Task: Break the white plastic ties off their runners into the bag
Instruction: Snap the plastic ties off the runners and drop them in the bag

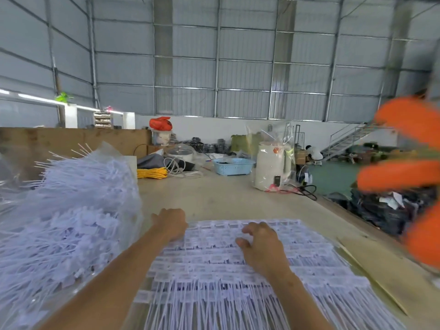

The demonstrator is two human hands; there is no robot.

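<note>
Left hand (pixel 172 223) curled on far left edge of tie sheets (pixel 238 270); right hand (pixel 258 241) loose on top, holding nothing. Peel one sheet only, snap over bag (pixel 71 222) lower left.

Materials as I see them. White plastic ties (pixel 238 270): matt, moulded, stacked in flat sheets on their runners. Bag (pixel 71 222): thin clear plastic film, glossy and creased, full of loose white ties. Table (pixel 226 198): pale board, smooth and dull. Cardboard sheet (pixel 371 270): brown, matt. Basket (pixel 232 166): light blue perforated plastic. Wall (pixel 238 67): grey corrugated metal sheet on a metal frame. Partition (pixel 71 139): rough brown wood.
</note>
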